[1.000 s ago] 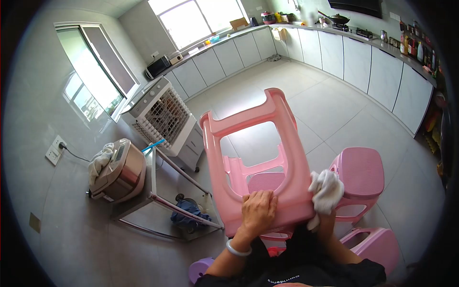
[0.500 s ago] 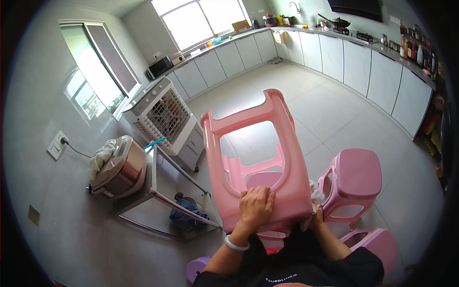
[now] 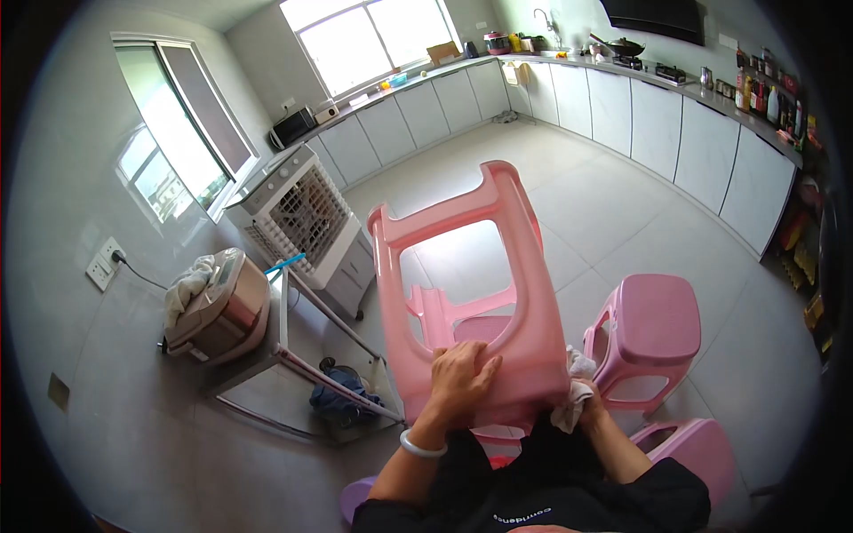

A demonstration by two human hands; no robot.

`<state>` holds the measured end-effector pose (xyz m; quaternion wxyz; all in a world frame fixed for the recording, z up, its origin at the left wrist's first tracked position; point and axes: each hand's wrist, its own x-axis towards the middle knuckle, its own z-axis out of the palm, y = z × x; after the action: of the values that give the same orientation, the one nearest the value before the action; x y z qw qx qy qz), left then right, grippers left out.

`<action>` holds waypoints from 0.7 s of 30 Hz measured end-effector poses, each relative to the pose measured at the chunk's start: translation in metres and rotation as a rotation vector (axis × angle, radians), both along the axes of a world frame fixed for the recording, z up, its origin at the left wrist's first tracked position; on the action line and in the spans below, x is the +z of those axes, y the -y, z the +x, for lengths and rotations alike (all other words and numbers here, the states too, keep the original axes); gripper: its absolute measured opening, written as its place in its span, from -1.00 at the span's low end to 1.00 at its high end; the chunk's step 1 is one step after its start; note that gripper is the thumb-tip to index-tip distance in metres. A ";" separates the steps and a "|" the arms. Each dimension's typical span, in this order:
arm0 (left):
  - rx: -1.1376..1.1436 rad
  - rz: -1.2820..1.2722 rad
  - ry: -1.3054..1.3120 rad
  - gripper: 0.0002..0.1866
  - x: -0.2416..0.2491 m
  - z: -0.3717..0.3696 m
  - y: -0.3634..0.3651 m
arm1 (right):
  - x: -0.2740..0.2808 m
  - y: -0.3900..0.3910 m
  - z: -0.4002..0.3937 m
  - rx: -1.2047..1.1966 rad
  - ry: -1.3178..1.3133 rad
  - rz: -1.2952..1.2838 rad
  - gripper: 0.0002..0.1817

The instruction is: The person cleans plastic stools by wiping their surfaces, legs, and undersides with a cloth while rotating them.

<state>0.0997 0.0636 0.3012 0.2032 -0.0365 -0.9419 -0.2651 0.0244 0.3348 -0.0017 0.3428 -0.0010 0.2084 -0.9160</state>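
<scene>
A pink plastic stool [image 3: 484,377] is tipped up in front of me, its legs pointing away and its side cut-out facing up. My left hand [image 3: 460,382] grips the stool's side panel at the edge of that opening, fingertips at the rim; a pale bangle is on the wrist. At the stool's right side, my right hand [image 3: 590,400] holds a crumpled whitish cloth [image 3: 573,407] close to the seat end. Some of the right fingers are hidden by the cloth.
A second pink stool [image 3: 657,320] stands upright at right, with another pink stool [image 3: 697,457] nearer me. At left are a metal rack [image 3: 293,360], a rice cooker [image 3: 227,306] and an air cooler [image 3: 302,218]. Cabinets [image 3: 569,98] line the far walls.
My right hand and the cloth have come out further from behind the stool's lower right corner. The stool and my left hand sit slightly further left in view.
</scene>
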 end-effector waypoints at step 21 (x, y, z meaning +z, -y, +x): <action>0.025 1.466 -0.195 -0.68 -0.122 0.028 0.079 | 0.192 -0.015 -0.002 -0.598 -0.293 0.530 -0.66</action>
<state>0.1275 -0.0159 0.1789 0.2613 0.0959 -0.5009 -0.8195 0.0224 0.3493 0.1903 0.0170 0.0175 0.4744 -0.8800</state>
